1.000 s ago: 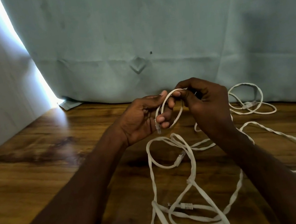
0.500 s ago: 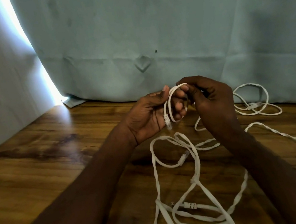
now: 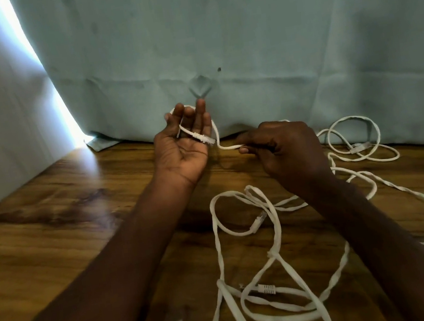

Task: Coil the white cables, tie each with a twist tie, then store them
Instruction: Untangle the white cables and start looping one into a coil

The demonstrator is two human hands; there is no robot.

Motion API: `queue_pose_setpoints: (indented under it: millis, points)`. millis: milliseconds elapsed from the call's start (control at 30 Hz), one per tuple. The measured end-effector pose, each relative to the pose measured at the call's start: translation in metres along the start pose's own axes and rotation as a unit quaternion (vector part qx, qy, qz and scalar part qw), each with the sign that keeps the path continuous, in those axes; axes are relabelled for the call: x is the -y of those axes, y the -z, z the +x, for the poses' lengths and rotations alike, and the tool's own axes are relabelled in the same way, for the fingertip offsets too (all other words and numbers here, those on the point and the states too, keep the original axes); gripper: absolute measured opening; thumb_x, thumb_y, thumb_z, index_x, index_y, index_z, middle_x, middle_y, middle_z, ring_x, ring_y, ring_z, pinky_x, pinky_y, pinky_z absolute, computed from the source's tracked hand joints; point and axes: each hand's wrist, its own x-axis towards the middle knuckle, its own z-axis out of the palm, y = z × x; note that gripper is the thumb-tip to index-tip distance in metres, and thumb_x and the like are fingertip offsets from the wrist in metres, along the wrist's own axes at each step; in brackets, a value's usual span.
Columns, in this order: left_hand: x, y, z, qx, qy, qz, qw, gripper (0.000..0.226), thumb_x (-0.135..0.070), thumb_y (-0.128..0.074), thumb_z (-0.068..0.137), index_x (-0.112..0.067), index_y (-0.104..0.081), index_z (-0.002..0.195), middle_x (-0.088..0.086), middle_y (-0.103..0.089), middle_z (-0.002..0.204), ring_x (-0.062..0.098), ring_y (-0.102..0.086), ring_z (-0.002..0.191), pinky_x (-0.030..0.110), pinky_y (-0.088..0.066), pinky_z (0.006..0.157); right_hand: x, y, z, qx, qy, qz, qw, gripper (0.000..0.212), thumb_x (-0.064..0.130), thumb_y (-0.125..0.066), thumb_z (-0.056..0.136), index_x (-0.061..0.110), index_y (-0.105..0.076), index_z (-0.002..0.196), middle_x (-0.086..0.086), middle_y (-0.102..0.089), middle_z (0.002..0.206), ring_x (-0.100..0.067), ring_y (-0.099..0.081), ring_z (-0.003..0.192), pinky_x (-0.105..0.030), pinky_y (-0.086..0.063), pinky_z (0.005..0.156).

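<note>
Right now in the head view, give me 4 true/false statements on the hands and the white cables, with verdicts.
1. The left hand is palm up with straight fingers, and a flat white cable's plug end lies across it. True.
2. The right hand is empty and flat on the brown wooden table. False: it pinches the white cable beside the left hand, above the table.
3. More loose white cable loops lie uncoiled on the table. True.
4. A finished coil bound with a twist tie lies on the table. False: no tied coil is visible; the cables are still loose.
</note>
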Motion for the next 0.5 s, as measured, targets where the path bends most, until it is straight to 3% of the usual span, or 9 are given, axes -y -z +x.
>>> queue_pose_setpoints:
  millis: [100, 200, 233, 300, 367, 433, 500]
  points:
    - [-0.003, 0.004, 0.002, 0.004, -0.022, -0.003, 1.0, 0.031, -0.019, -0.052, 0.107, -0.004, -0.067, 0.085, 0.009, -0.073, 0.078, 0.033, -0.077, 0.09, 0.044, -0.058, 0.088, -0.004, -0.003, -0.001, 0.017, -0.011, -0.019, 1.0, 0.021, 0.027, -0.069, 0.095, 0.03, -0.08, 0.112, 0.012, -0.078, 0.098, -0.008, -0.07, 0.087, -0.039, -0.058, 0.071]
    - [0.007, -0.001, -0.005, 0.062, -0.024, 0.175, 0.982, 0.026, -0.024, -0.049, 0.109, -0.008, -0.063, 0.095, 0.011, -0.074, 0.084, 0.029, -0.075, 0.097, 0.039, -0.061, 0.087, 0.001, -0.003, 0.001, 0.008, -0.016, 0.075, 0.997, 0.019, 0.018, -0.074, 0.093, 0.026, -0.081, 0.109, 0.015, -0.077, 0.096, -0.001, -0.069, 0.083, -0.029, -0.056, 0.072]
    - [0.011, -0.003, -0.008, 0.073, -0.035, 0.278, 0.957, 0.025, -0.024, -0.048, 0.108, -0.007, -0.064, 0.098, 0.012, -0.075, 0.084, 0.028, -0.076, 0.092, 0.037, -0.062, 0.081, 0.005, -0.002, 0.002, -0.001, -0.022, 0.1, 0.995, 0.019, 0.015, -0.074, 0.093, 0.025, -0.081, 0.108, 0.016, -0.077, 0.096, 0.0, -0.069, 0.082, -0.023, -0.054, 0.073]
    - [0.018, -0.006, -0.015, 0.094, -0.078, 0.497, 0.859, 0.028, -0.023, -0.051, 0.108, -0.003, -0.068, 0.099, 0.014, -0.073, 0.075, 0.027, -0.073, 0.07, 0.032, -0.059, 0.061, 0.01, -0.001, 0.001, -0.037, -0.051, 0.142, 0.988, 0.021, 0.009, -0.071, 0.094, 0.021, -0.082, 0.108, 0.014, -0.078, 0.097, 0.0, -0.071, 0.084, -0.017, -0.051, 0.074]
    - [0.022, -0.007, -0.02, 0.139, -0.081, 0.602, 0.782, 0.033, -0.023, -0.051, 0.108, -0.003, -0.07, 0.092, 0.019, -0.066, 0.064, 0.031, -0.064, 0.053, 0.032, -0.051, 0.053, 0.009, 0.001, 0.001, -0.092, -0.085, 0.16, 0.979, 0.015, 0.011, -0.073, 0.093, 0.017, -0.08, 0.104, 0.014, -0.076, 0.086, -0.003, -0.07, 0.076, -0.017, -0.05, 0.068]
    - [0.022, -0.007, -0.022, 0.155, -0.037, 0.614, 0.773, 0.037, -0.024, -0.048, 0.11, -0.002, -0.07, 0.09, 0.018, -0.056, 0.053, 0.028, -0.052, 0.043, 0.032, -0.044, 0.05, 0.007, 0.002, 0.0, -0.134, -0.117, 0.147, 0.973, 0.01, 0.016, -0.077, 0.09, 0.019, -0.076, 0.099, 0.014, -0.069, 0.076, -0.006, -0.065, 0.067, -0.025, -0.05, 0.061]
    - [0.02, -0.006, -0.022, 0.159, 0.01, 0.602, 0.783, 0.042, -0.025, -0.043, 0.111, 0.001, -0.069, 0.09, 0.009, -0.044, 0.045, 0.021, -0.038, 0.036, 0.028, -0.034, 0.046, 0.002, 0.001, 0.0, -0.138, -0.142, 0.124, 0.972, 0.007, 0.02, -0.076, 0.09, 0.021, -0.076, 0.097, 0.011, -0.069, 0.078, -0.008, -0.065, 0.07, -0.036, -0.054, 0.063]
